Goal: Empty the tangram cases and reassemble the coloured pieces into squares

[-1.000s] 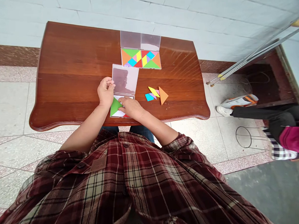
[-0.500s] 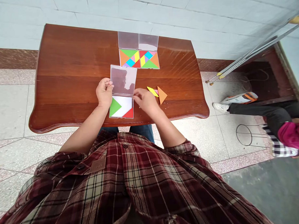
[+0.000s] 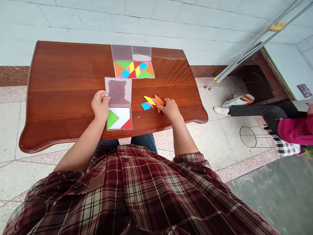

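Observation:
My left hand (image 3: 100,104) is closed on the left edge of the clear lid (image 3: 118,91) of an open case. In the case's lower half, a green triangle (image 3: 112,118) lies at the left and a red triangle (image 3: 128,124) at the lower right, with white between them. To the right, my right hand (image 3: 169,108) pinches an orange triangle (image 3: 159,101) at its right side. Beside that triangle lie a yellow parallelogram (image 3: 149,100), a blue piece (image 3: 146,106) and small purple pieces, partly overlapping.
Two open cases (image 3: 134,69) filled with coloured shapes stand at the back of the wooden table (image 3: 70,76). Metal crutches (image 3: 241,53) lean at the right. A seated person's leg (image 3: 251,111) and a wire ring (image 3: 248,136) are beyond the table.
My right hand has moved from the case's hinge to the loose pieces and taken hold of the orange triangle. The blue piece now shows. The camera view has shifted; my left hand stays at the lid.

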`<control>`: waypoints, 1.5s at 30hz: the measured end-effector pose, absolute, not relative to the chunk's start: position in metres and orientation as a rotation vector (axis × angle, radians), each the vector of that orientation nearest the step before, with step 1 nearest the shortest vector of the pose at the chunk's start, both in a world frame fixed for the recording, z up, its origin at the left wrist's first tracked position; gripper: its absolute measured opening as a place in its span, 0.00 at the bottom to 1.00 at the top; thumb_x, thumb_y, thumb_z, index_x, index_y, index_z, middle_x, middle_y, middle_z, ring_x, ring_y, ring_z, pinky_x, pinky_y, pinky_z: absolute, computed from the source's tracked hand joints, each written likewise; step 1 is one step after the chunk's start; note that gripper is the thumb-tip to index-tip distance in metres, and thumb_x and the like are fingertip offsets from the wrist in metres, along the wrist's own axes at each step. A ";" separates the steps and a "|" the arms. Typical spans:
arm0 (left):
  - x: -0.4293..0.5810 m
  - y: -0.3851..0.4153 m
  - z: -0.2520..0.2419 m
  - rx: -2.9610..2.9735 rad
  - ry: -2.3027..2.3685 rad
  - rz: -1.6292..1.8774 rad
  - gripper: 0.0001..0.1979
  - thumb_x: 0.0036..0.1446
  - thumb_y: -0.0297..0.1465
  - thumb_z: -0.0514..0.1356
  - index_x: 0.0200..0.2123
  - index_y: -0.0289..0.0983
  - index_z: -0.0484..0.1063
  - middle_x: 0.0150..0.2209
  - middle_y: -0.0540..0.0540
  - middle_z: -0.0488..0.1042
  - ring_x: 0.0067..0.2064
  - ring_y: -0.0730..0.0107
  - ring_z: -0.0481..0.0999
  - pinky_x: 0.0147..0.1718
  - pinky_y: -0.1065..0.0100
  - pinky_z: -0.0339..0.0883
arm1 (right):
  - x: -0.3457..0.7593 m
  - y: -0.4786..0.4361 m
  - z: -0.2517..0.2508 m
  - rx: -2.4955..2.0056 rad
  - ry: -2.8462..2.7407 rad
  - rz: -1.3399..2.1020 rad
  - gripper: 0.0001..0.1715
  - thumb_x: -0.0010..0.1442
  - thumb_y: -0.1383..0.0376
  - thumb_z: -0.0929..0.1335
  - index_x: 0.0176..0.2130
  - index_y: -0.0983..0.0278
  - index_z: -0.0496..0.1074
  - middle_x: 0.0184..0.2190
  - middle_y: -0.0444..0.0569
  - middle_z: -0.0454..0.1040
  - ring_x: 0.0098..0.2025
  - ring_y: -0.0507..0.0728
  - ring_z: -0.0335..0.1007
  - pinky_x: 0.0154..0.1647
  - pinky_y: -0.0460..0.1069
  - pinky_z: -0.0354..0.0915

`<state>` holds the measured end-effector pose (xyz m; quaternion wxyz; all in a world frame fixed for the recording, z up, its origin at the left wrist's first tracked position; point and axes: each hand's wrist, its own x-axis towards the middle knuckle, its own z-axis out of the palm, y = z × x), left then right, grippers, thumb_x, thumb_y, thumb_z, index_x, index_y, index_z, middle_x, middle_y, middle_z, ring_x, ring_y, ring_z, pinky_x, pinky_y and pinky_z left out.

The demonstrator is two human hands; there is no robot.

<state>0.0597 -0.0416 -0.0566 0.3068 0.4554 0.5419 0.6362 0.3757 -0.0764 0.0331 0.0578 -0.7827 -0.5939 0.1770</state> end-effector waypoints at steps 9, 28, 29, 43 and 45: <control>0.061 -0.048 -0.044 1.141 1.476 1.659 0.10 0.50 0.25 0.56 0.37 0.39 0.69 0.33 0.51 0.73 0.33 0.76 0.75 0.40 0.69 0.75 | 0.396 -0.063 0.018 -2.241 -1.554 0.760 0.15 0.49 0.63 0.73 0.35 0.63 0.68 0.33 0.48 0.72 0.34 0.56 0.68 0.37 0.51 0.63; 0.062 -0.045 -0.052 1.134 1.411 1.653 0.08 0.53 0.28 0.58 0.38 0.39 0.69 0.34 0.50 0.75 0.32 0.74 0.76 0.38 0.68 0.75 | 0.226 -0.110 0.048 -1.527 -2.566 0.293 0.12 0.67 0.69 0.59 0.42 0.66 0.71 0.41 0.55 0.73 0.41 0.57 0.67 0.39 0.49 0.60; 0.062 -0.045 -0.052 1.136 1.407 1.654 0.08 0.53 0.28 0.58 0.38 0.39 0.69 0.34 0.50 0.75 0.32 0.74 0.76 0.38 0.68 0.74 | 0.221 -0.110 0.045 -1.538 -2.607 0.247 0.14 0.67 0.69 0.58 0.43 0.67 0.71 0.41 0.56 0.73 0.41 0.57 0.68 0.39 0.49 0.61; 0.066 -0.046 -0.053 1.127 1.392 1.663 0.07 0.53 0.29 0.59 0.38 0.40 0.69 0.34 0.50 0.74 0.32 0.75 0.76 0.36 0.70 0.75 | 0.217 -0.109 0.041 -1.608 -2.857 0.292 0.17 0.67 0.72 0.58 0.49 0.68 0.71 0.46 0.57 0.72 0.45 0.59 0.72 0.43 0.50 0.66; 0.066 -0.046 -0.053 1.125 1.395 1.662 0.08 0.53 0.28 0.58 0.38 0.39 0.69 0.34 0.51 0.74 0.32 0.75 0.76 0.36 0.70 0.75 | 0.219 -0.107 0.044 -1.615 -2.851 0.364 0.16 0.67 0.71 0.59 0.48 0.67 0.72 0.47 0.56 0.72 0.45 0.59 0.72 0.42 0.50 0.66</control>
